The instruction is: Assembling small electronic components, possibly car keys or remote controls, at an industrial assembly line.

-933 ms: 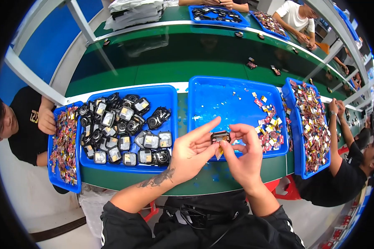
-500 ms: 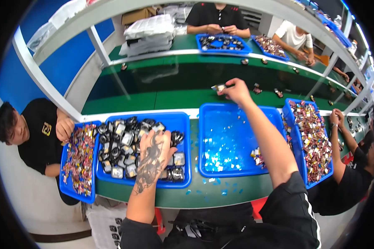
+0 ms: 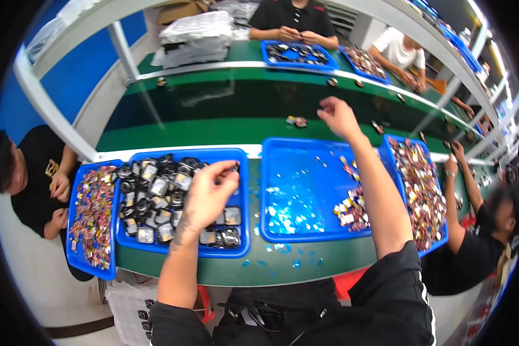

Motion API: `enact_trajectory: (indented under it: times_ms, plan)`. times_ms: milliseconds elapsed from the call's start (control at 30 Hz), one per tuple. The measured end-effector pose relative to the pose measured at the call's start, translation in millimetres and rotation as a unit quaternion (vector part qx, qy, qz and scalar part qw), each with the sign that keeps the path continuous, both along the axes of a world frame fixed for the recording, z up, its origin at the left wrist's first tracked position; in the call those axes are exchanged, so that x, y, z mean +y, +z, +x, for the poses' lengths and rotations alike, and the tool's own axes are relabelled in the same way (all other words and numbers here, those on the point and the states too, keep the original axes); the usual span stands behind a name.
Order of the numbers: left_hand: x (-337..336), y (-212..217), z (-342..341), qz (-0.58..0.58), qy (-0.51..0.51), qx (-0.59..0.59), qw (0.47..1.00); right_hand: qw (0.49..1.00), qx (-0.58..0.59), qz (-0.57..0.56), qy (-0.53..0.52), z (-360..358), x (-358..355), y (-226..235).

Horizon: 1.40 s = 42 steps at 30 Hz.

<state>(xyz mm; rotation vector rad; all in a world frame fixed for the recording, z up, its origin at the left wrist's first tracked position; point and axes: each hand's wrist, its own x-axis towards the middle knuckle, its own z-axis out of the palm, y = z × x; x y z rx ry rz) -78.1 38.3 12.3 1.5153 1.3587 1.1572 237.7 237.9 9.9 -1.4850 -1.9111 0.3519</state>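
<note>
My left hand (image 3: 212, 187) is raised over a blue tray (image 3: 243, 222) of black square housings (image 3: 160, 184), several with a round ring or a pale window. Its fingers are curled, with a bit of a black housing (image 3: 235, 166) showing at the fingertips. Over the green conveyor belt (image 3: 242, 124) reaches my right hand (image 3: 340, 119), its fingers parted and holding nothing. Just left of it a small part with white, yellow and dark red pieces (image 3: 297, 121) lies on the belt. Below my right forearm is a second blue tray (image 3: 265, 190), with blue film scraps and a heap of small wired parts (image 3: 353, 209).
Blue trays of small reddish parts stand at far left (image 3: 95, 213) and right (image 3: 424, 196). Co-workers sit left, right and across the belt. A white metal frame (image 3: 46, 109) arches around the bench. Film scraps (image 3: 297, 259) lie on the green bench edge.
My right hand has let go of the small part, which now lies on the belt, and has drawn away from it. My left hand has lifted and turned, rising from the housings.
</note>
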Motion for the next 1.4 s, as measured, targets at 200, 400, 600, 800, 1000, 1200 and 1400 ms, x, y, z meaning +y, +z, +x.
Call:
enact_trajectory:
  times_ms: [200, 400, 600, 800, 1000, 1200, 1400]
  plan:
    - [-17.0, 0.6, 34.9, -0.253, -0.076, -0.541, 0.799, 0.989, -0.097, -0.044, 0.101, 22.1, -126.2, 72.2]
    - [-21.2, 3.5, 56.2, -0.233, -0.097, -0.47, 0.846, 0.979, -0.167, -0.114, 0.04, 73.3, -189.9, 46.7]
    - [-28.9, -0.1, 56.4, -0.237, -0.089, -0.433, 0.865, 0.981, -0.098, -0.169, 0.01, 71.3, -251.1, 36.3]
    - [-29.7, -3.9, 67.8, -0.215, -0.152, -0.42, 0.869, 0.992, -0.033, -0.125, -0.006, 65.6, -260.1, 7.6]
    - [-30.0, -13.6, 63.9, -0.174, -0.133, -0.325, 0.92, 0.999, -0.046, 0.001, -0.027, 58.2, -256.2, 27.0]
    - [-31.2, -7.3, 67.1, -0.087, -0.095, -0.237, 0.963, 0.998, 0.064, -0.021, 0.01, 26.6, -255.0, 42.9]
    - [-33.1, -12.3, 76.6, -0.083, -0.031, -0.387, 0.918, 0.968, 0.161, -0.103, 0.162, 3.1, -255.2, 27.8]
